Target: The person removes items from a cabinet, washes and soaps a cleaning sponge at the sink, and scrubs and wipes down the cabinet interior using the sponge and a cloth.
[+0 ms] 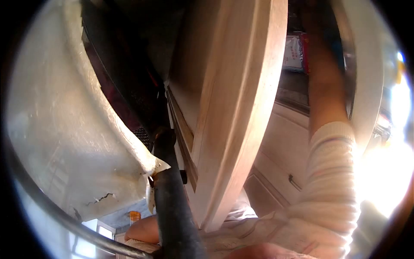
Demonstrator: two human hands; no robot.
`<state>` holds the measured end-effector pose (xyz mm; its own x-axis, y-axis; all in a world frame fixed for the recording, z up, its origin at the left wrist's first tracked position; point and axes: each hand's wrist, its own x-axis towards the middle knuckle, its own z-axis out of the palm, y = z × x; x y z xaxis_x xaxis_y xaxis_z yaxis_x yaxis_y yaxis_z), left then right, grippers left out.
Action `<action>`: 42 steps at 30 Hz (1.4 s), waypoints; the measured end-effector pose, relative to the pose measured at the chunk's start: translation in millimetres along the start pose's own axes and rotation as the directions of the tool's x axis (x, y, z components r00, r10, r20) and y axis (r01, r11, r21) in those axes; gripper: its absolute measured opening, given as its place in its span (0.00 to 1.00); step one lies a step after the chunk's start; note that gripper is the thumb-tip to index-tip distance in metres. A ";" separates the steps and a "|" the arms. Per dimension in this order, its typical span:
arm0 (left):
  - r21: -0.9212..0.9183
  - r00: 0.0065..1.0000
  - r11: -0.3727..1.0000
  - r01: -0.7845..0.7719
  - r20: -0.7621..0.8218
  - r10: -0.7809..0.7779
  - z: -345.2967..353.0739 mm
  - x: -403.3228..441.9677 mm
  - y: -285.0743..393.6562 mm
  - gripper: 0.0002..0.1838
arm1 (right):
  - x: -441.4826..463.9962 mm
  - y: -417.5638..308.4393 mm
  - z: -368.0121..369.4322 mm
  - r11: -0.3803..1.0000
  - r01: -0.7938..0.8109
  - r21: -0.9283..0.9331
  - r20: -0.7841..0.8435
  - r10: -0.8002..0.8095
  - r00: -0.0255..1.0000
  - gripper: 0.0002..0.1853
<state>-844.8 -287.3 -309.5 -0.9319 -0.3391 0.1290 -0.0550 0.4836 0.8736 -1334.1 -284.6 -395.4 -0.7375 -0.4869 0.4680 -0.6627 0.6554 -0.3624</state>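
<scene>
My right forearm [328, 90], bare below a bunched cream sleeve [330, 168], reaches up into a dark cabinet opening. The hand at its end is lost in shadow near the top edge, so its fingers and anything in them are hidden. Beside that forearm lies a white and red packet [293, 52] with printed writing. An open pale wooden cabinet door [235, 108] stands between the opening and the left half of the view. At the lower left, a bit of my left arm [144, 229] shows behind a dark tube; the left hand itself is not visible.
The thick dark tube [174, 203] runs close in front of the camera. A pale sheet [82, 129] with a torn, ragged edge fills the left side. Wooden drawer or cabinet fronts [276, 159] lie beyond the door. An orange object [135, 217] stands low left; bright light glares at right.
</scene>
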 end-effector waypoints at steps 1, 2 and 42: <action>-0.005 1.000 1.000 0.014 0.004 -0.014 2.1 0.5 1.6 0.19 | 0.4 -1.7 1.2 1.000 0.007 -0.009 -0.001 -0.007 1.000 0.19; -0.026 1.000 1.000 0.010 0.003 -0.010 2.9 -0.1 2.0 0.19 | 0.1 -3.5 2.9 1.000 0.012 -0.021 -0.001 -0.012 1.000 0.19; 0.405 0.746 0.872 -0.274 0.662 -0.073 154.4 130.3 76.9 0.19 | -458.7 -114.8 -417.9 0.362 -0.926 -0.104 0.730 0.661 0.177 0.14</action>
<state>-1025.8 -169.7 -297.9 -0.9282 0.2464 -0.2787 0.0624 0.8417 0.5363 -865.3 104.7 -231.6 -0.6631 -0.0741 -0.7448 0.4566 0.7484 -0.4810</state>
